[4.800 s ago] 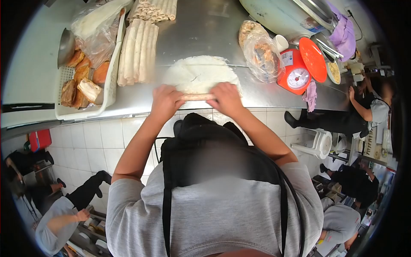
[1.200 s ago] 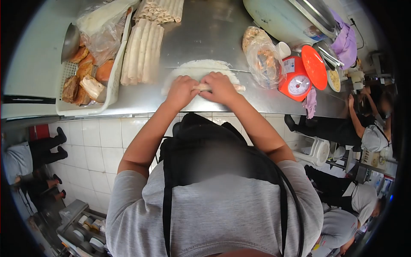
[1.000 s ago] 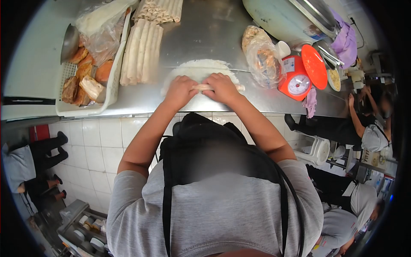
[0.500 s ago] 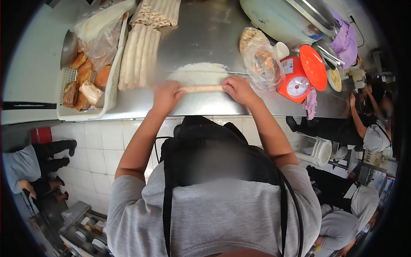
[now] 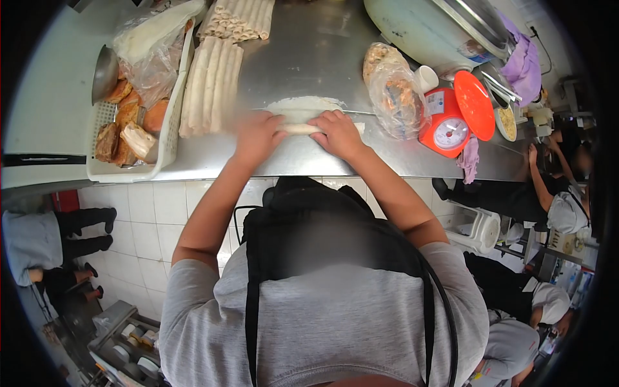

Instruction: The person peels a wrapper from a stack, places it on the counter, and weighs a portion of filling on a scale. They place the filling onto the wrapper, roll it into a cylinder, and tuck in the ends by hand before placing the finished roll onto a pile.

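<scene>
A long, pale spring roll (image 5: 298, 129) lies crosswise on the steel counter near its front edge. Behind it shows what is left flat of its thin white wrapper (image 5: 306, 103). My left hand (image 5: 258, 137) grips the roll's left part, thumb in front and fingers over the far side. On the right part sits my right hand (image 5: 338, 134), its fingers curled over the roll and its thumb against the near side. One end of the roll pokes out past the right hand. Left of my hands, several finished rolls (image 5: 209, 87) lie side by side.
More rolls (image 5: 237, 18) are stacked farther back. A white basket (image 5: 169, 138) with browned pieces and a plastic bag stands left. To the right are a bag of filling (image 5: 396, 97), a white cup (image 5: 425, 79), a red scale (image 5: 445, 129) and a large bowl (image 5: 412, 35). Other people stand around.
My right hand has moved left along the roll, closer to my left hand. More of the wrapper is wound up, and the fingers now lie over the roll.
</scene>
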{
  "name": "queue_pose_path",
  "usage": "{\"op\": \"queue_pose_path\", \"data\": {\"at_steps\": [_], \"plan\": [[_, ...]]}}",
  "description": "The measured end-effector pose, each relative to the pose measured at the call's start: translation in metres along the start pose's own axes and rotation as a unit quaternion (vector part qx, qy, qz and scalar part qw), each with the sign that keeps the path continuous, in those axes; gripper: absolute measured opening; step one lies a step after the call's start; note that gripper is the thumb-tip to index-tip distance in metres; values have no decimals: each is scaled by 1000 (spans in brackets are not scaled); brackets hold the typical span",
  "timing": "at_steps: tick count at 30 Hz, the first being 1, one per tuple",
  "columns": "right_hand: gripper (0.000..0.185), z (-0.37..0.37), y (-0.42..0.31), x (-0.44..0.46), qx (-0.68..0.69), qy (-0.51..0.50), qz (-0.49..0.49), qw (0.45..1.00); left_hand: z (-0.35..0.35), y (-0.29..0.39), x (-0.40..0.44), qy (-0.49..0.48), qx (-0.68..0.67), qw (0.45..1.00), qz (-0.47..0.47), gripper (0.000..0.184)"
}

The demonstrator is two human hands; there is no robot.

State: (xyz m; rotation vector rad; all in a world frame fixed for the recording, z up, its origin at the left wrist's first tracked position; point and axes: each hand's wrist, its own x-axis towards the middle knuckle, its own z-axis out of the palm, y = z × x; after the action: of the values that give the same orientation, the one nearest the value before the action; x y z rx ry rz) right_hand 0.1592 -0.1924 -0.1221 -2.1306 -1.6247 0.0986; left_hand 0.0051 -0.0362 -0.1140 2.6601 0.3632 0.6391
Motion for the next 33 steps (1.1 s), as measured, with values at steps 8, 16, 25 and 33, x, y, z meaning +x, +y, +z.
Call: {"op": "queue_pose_path", "data": {"at_steps": [8,16,25,33], "plan": [[23,-6,-9,13,7,-38,-4,999,16,6,4,-44,-18,999,5,26],[24,1,-12,10,2,-41,-6,999,14,2,4,-62,-34,997,9,26],[21,-12,20,-16,-28,1,27,999,6,-4,-10,5,-6,998,-66,22],[20,-10,15,12,-77,17,16,997,-1,-13,7,-30,51,998,-30,14]]}}
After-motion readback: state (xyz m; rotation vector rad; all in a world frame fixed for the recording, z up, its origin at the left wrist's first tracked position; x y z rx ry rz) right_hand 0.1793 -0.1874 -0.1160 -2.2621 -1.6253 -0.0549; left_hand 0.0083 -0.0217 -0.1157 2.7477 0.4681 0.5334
